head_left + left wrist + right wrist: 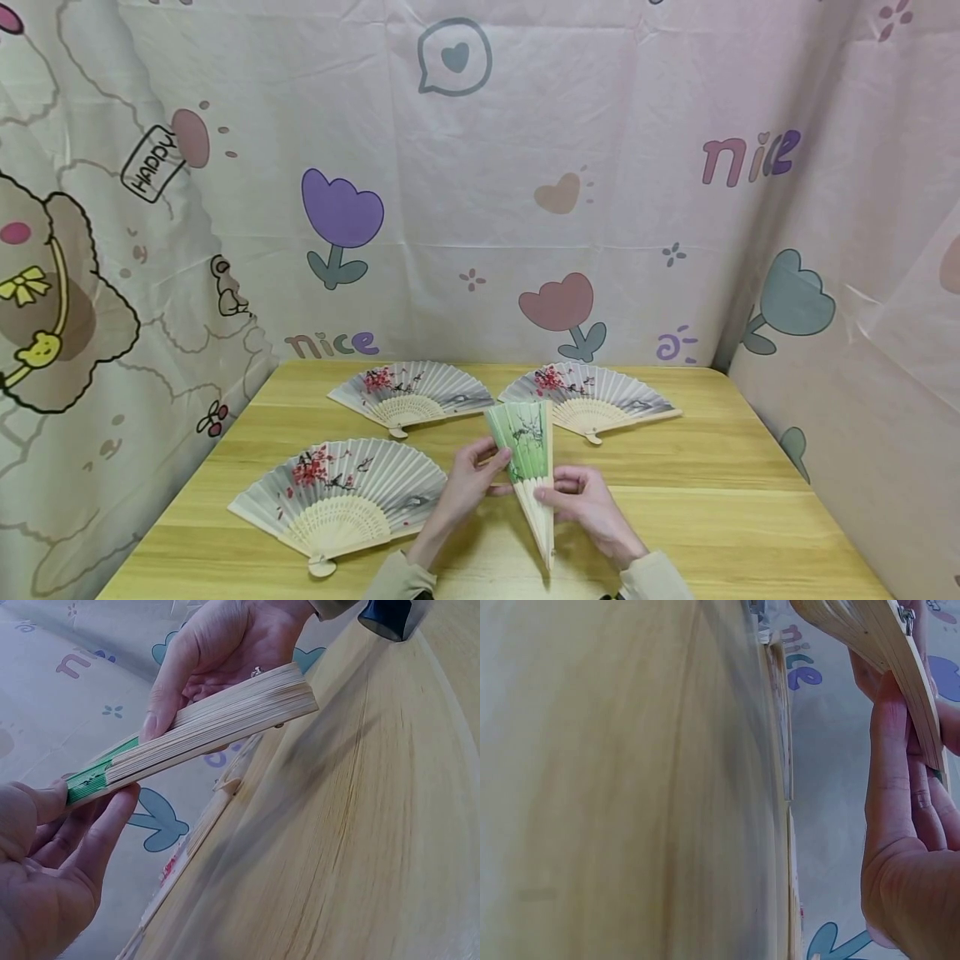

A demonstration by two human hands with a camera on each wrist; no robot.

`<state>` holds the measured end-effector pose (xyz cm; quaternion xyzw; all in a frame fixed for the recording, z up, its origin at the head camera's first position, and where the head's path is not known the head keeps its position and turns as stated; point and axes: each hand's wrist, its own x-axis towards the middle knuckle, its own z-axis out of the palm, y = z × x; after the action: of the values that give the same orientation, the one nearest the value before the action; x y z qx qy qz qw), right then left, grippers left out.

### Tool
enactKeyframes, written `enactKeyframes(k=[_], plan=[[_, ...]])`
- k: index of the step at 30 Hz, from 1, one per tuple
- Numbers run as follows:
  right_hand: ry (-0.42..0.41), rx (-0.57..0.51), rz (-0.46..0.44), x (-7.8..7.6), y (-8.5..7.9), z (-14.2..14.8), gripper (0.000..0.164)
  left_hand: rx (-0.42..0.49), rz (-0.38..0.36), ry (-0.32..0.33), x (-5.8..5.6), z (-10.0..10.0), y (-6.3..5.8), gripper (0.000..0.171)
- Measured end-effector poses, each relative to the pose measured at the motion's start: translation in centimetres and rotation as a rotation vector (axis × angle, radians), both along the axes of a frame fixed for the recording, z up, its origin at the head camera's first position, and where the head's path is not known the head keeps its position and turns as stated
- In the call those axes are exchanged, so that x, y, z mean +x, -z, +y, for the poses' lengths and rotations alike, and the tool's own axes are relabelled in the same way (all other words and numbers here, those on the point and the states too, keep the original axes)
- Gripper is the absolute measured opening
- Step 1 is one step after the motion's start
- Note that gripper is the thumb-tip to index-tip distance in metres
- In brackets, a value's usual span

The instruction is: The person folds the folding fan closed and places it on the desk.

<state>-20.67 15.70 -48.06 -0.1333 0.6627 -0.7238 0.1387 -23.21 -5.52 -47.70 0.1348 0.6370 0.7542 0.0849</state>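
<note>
A green folding fan (pixel 528 450) with a dark branch print and pale wooden ribs is spread only part way, held up over the table with its pivot end down. My left hand (pixel 472 477) pinches its left edge at the green leaf, thumb in front. My right hand (pixel 590 505) grips the right edge lower down, thumb across the bare ribs. In the left wrist view the stacked ribs (pixel 225 720) lie between the two hands, and a small metal pivot pin (pixel 257 672) shows. The right wrist view has my right fingers (pixel 890 765) against the outer stick.
Three grey fans with red blossoms lie spread on the wooden table (pixel 697 517): one at front left (pixel 352 517), one at back left (pixel 405 408), one at back right (pixel 592 412). A printed cloth (pixel 465 167) hangs behind and at both sides.
</note>
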Motion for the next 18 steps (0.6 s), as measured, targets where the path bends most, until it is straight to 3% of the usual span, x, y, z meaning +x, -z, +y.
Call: enactKeyframes(k=[18], plan=[[-0.032,0.014,0.007,-0.04,0.19,-0.13,0.041,-0.004,-0.039,-0.015,0.01,0.2,-0.21,0.042]])
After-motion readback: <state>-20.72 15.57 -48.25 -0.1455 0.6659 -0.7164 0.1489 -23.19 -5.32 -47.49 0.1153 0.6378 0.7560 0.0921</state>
